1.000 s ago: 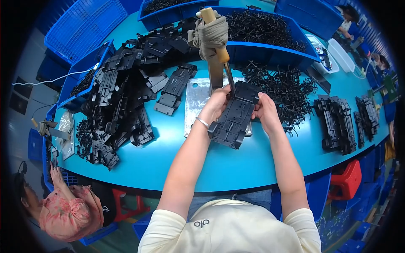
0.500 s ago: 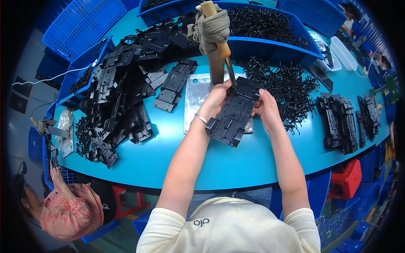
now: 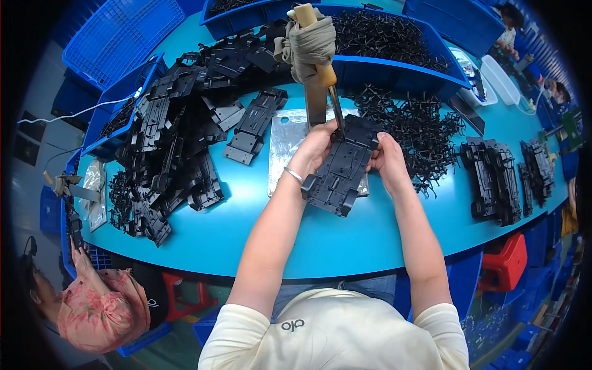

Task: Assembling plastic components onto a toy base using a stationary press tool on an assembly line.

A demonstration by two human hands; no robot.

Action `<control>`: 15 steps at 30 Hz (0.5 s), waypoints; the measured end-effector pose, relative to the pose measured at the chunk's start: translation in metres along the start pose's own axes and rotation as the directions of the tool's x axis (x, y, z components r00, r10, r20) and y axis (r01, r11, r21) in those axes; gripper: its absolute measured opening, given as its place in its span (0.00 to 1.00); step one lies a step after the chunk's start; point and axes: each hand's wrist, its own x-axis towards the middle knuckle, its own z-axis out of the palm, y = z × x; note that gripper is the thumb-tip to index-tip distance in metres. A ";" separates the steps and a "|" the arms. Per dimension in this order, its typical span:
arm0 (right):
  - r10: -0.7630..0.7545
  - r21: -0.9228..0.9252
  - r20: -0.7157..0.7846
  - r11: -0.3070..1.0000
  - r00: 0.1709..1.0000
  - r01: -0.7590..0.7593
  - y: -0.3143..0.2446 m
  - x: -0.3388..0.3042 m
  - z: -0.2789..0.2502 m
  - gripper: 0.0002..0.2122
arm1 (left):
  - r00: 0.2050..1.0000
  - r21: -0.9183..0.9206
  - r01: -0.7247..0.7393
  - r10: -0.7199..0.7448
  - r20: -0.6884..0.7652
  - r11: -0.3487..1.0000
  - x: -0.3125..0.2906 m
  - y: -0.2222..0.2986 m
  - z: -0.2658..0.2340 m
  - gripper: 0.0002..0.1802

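Between both hands I hold a black plastic car chassis [image 3: 340, 169], tilted over a silver metal plate [image 3: 282, 145]. My left hand [image 3: 316, 148] is closed on its upper left edge, with some fingers hidden beneath. At its upper right edge, my right hand [image 3: 390, 159] pinches it between thumb and fingers. A wooden-handled soldering iron [image 3: 327, 75], bound with grey cloth to an upright stand, points down at the chassis near my left fingertips. Whether its tip touches the plastic, I cannot tell. Another loose chassis [image 3: 256, 126] lies left of the plate.
A large heap of chassis [image 3: 166, 123] covers the table's left side. Small branched black parts [image 3: 425, 142] lie on the right, below a blue bin [image 3: 401, 77] of the same. Chassis stand in rows [image 3: 493, 179] at far right. A co-worker [image 3: 102, 308] sits at lower left.
The chassis and both hands have stayed almost in place under the iron. The whole view has shifted very slightly.
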 end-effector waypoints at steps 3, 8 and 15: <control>-0.006 0.004 0.004 1.000 1.000 0.006 0.000 -0.001 -0.002 0.10 | 1.000 0.015 -0.017 0.017 0.000 1.000 0.002 -0.003 -0.001 0.13; -0.020 0.009 -0.003 1.000 1.000 0.020 -0.002 -0.002 0.000 0.10 | 0.999 0.019 -0.030 0.030 0.012 0.999 -0.006 0.003 0.005 0.11; -0.020 0.023 0.001 1.000 1.000 0.020 -0.001 -0.001 0.000 0.10 | 0.999 -0.023 -0.040 0.041 0.005 0.999 -0.002 0.000 0.003 0.11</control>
